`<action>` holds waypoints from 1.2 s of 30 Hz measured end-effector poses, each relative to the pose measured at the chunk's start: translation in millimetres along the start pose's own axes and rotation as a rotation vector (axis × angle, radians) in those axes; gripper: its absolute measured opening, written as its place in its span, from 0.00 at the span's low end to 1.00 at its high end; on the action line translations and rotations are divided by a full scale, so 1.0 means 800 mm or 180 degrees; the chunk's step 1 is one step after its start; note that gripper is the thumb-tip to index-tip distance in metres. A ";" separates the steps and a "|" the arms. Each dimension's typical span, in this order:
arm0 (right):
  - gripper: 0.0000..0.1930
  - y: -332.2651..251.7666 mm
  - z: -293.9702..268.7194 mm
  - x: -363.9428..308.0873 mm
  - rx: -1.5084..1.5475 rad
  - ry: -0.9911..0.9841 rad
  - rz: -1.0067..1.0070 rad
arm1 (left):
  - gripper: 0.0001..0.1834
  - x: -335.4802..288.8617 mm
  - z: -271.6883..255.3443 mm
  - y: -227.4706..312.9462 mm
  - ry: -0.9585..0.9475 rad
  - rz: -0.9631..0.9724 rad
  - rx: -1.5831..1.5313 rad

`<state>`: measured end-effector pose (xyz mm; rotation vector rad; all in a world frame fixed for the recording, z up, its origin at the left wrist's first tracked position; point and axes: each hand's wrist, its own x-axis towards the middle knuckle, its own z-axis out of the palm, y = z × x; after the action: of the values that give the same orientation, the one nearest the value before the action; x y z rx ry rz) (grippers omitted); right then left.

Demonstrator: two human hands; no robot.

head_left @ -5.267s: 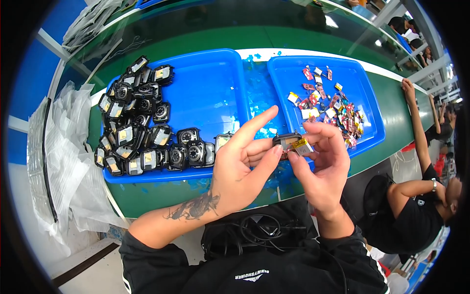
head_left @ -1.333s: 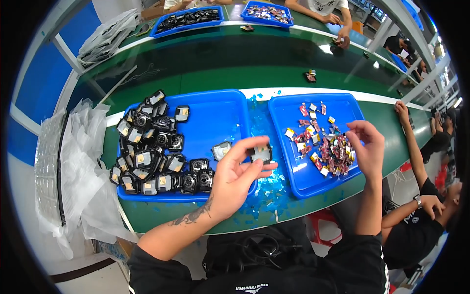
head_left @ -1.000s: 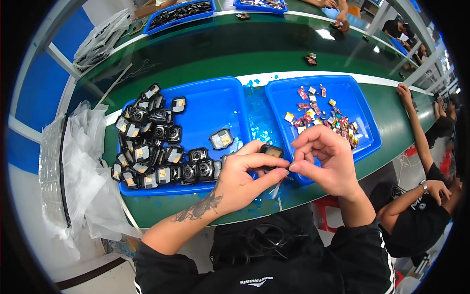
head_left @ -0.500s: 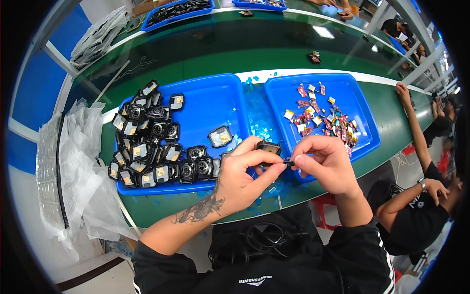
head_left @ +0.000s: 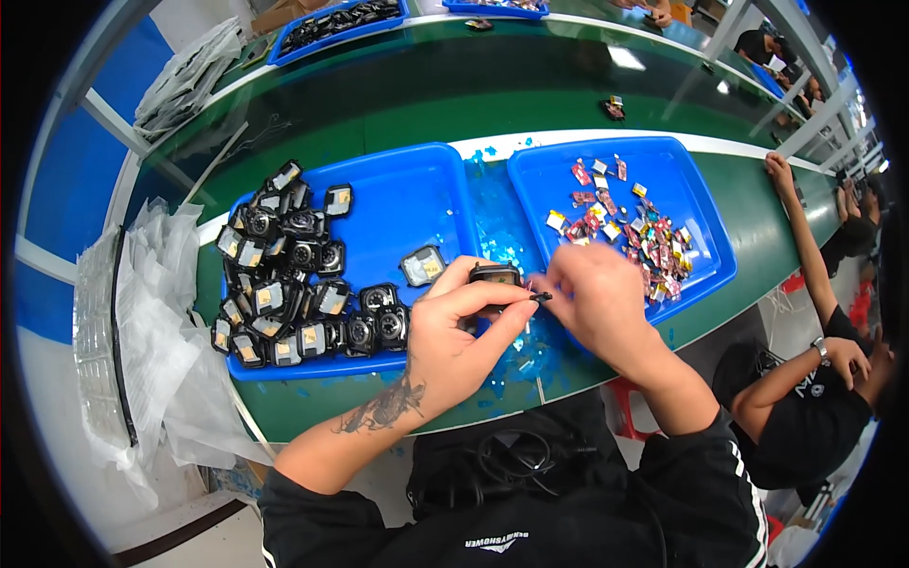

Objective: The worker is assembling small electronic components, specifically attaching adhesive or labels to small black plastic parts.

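My left hand (head_left: 461, 333) grips a small black square device (head_left: 494, 276) over the gap between two blue trays. My right hand (head_left: 595, 301) meets it from the right, fingertips pinched on a tiny dark part (head_left: 542, 297) at the device's edge. The left blue tray (head_left: 417, 189) holds several black devices (head_left: 284, 284) piled on its left side, and one (head_left: 423, 265) lies apart near my left hand. The right blue tray (head_left: 701, 218) holds several small coloured pieces (head_left: 634, 232).
A stack of clear plastic bags (head_left: 142, 322) lies left of the trays. Another person's arm (head_left: 805, 237) rests on the green table's right edge. More blue trays (head_left: 331, 24) stand across the green belt (head_left: 426, 95). A small loose item (head_left: 614, 106) lies on the belt.
My right hand went to the right tray, came back to the device in my left hand, and now works at its right edge. The hands have sunk slightly toward me.
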<state>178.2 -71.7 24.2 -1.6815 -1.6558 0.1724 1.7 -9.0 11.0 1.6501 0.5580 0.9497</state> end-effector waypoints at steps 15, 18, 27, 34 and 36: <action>0.08 -0.016 -0.003 0.006 0.1201 0.0613 -0.0318 | 0.17 0.007 -0.004 -0.005 -0.0128 -0.0578 -0.1114; 0.09 -0.025 -0.015 0.006 0.0449 0.0328 -0.0451 | 0.24 0.007 -0.001 0.002 0.0071 -0.0539 -0.1611; 0.13 -0.032 0.011 0.014 -0.0284 0.0595 -0.1333 | 0.23 0.002 0.005 -0.003 -0.0122 -0.0609 -0.1532; 0.11 -0.030 0.010 0.003 0.0312 0.0831 -0.0935 | 0.24 0.000 0.004 -0.005 -0.0008 -0.0799 -0.1698; 0.10 -0.032 0.004 -0.002 0.0756 0.0678 -0.0155 | 0.24 0.001 0.004 -0.004 0.0074 -0.0790 -0.1777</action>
<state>155.7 -75.1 36.3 -1.4284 -1.4552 0.1539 4.8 -9.2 8.2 1.0459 0.4479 0.8449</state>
